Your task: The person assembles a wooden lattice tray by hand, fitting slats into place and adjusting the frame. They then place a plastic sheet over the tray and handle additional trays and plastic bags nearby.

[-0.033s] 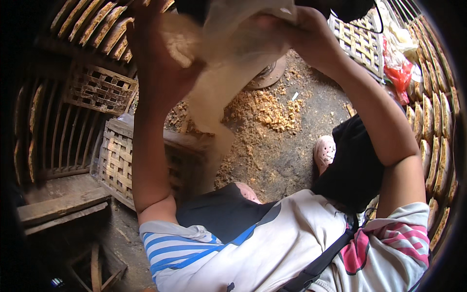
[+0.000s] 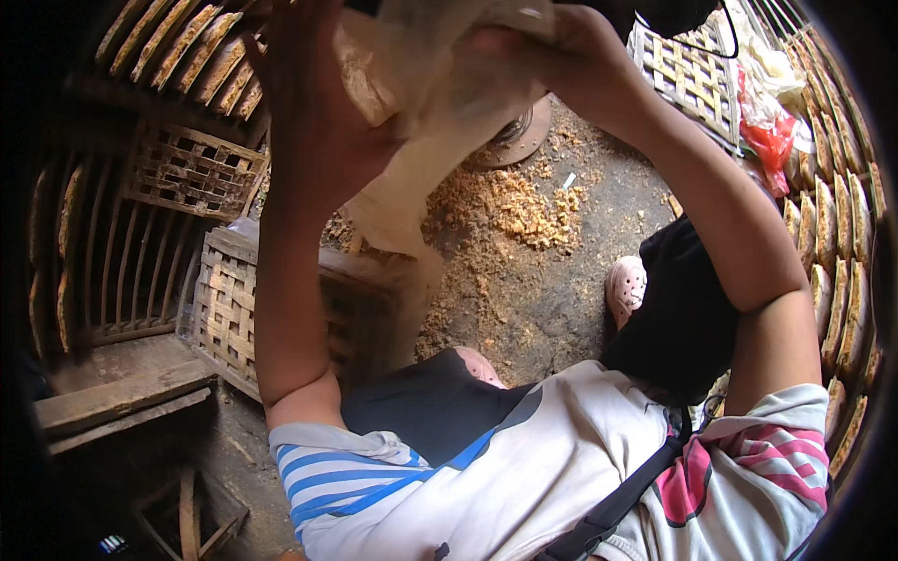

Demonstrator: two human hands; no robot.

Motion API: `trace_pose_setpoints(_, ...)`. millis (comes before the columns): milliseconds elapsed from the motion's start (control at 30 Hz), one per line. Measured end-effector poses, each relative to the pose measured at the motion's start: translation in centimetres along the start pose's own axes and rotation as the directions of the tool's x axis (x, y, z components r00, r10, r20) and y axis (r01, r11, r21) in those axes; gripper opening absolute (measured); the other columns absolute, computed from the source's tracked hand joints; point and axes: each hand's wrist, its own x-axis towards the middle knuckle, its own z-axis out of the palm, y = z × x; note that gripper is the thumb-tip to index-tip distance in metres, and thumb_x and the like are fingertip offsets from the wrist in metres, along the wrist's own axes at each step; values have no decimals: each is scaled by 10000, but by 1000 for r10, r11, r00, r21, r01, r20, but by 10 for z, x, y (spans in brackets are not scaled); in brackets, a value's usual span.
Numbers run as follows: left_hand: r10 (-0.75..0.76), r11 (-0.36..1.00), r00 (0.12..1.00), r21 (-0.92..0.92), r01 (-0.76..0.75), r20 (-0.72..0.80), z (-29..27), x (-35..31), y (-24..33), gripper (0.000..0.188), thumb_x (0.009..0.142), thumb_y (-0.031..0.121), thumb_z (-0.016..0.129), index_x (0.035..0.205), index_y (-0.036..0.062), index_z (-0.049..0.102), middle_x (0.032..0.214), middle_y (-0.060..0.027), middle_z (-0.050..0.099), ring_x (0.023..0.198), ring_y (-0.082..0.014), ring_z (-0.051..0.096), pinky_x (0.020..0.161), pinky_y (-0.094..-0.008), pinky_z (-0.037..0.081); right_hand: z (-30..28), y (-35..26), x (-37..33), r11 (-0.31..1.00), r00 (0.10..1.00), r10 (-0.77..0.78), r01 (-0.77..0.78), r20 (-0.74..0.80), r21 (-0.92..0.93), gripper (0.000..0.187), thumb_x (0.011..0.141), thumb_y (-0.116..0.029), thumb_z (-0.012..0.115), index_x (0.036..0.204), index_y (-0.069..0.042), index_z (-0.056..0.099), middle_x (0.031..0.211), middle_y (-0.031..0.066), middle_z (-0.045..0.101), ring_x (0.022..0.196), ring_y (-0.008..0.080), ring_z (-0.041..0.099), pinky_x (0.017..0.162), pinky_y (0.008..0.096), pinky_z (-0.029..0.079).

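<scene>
My left hand, raised at the upper left, is curled round a pale tan lumpy piece whose kind I cannot make out. Thin translucent plastic, perhaps a bag, hangs in a long strip between my hands. Up at the top, the fingers of my right hand are closed on the upper part of that plastic, partly seen through it. Motion blurs both hands and the plastic. The top edge of the picture cuts off some of my left fingers.
Crumbly tan material lies on the grey floor around a round metal base. A woven crate stands at left, another woven panel at upper right beside a red plastic bag. Slatted racks line the sides.
Both hands have risen slightly, the left one also shifting a little to the right. The hanging plastic sways, its lower end moving right.
</scene>
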Motion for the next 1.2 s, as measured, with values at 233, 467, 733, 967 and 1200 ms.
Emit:
trace_pose_setpoints(233,-438,786,896,-453,421,74,-20,-9,-34,239,847,48,617,1086,40,629,921,-35,642,784,-111,600,683,-270,477,13,-22,22,985,981,-164,158,108,64,263,887,-235,672,1057,-34,677,941,92,697,885,169,660,768,314,522)
trace_pose_setpoints(467,-562,735,795,-578,354,-228,-103,-11,-80,105,907,47,598,1004,20,628,873,-35,653,733,-72,599,618,-180,482,63,-36,41,954,853,10,148,522,-260,370,854,-309,681,1100,-33,662,965,106,700,911,208,661,832,321,504)
trace_pose_setpoints(733,-374,883,731,24,470,-570,-248,-29,-136,125,909,20,556,982,-29,644,920,-102,666,828,-169,636,739,-271,536,140,-36,102,973,792,-230,198,565,117,634,859,-481,658,1374,-158,482,1432,150,409,1329,248,377,1115,404,298)
trace_pose_setpoints(967,-393,789,681,154,595,-618,-366,-66,-193,142,880,55,598,961,-44,659,917,-96,688,787,-173,638,735,-278,511,290,-14,100,977,765,-186,79,617,196,397,885,-400,660,1095,-64,674,1091,97,667,1075,196,590,932,358,449)
trace_pose_setpoints(1200,-383,360,809,735,575,-445,-510,-126,-261,208,840,141,599,999,58,703,950,-138,714,835,-248,680,756,-351,514,355,-72,62,866,556,-291,-192,778,461,397,947,-410,565,994,-22,632,746,29,599,669,117,582,667,310,484)
